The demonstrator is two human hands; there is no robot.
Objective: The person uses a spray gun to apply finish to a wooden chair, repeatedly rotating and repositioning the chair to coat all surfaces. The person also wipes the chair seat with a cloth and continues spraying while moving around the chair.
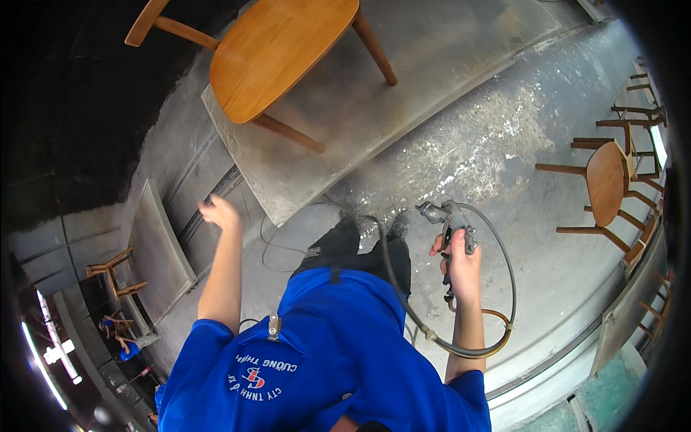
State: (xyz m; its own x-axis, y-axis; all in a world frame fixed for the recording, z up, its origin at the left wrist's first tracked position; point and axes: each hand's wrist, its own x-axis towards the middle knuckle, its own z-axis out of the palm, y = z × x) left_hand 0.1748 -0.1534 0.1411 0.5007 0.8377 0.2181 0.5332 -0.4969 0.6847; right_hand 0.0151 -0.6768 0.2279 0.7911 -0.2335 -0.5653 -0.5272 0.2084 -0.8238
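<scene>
Near grey boards, right hand (461, 263) grips spray gun (448, 219).

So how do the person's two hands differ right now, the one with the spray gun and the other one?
The right hand is closed around the grip of the spray gun, which has a hose looping from it; the left hand holds nothing. The right hand sits near the body, over the grey floor; the left hand is stretched out toward the platform bearing the wooden chair. Both are bare.

left hand (219, 213) raised, loosely open, right hand (461, 263) fisted, gripping
</scene>
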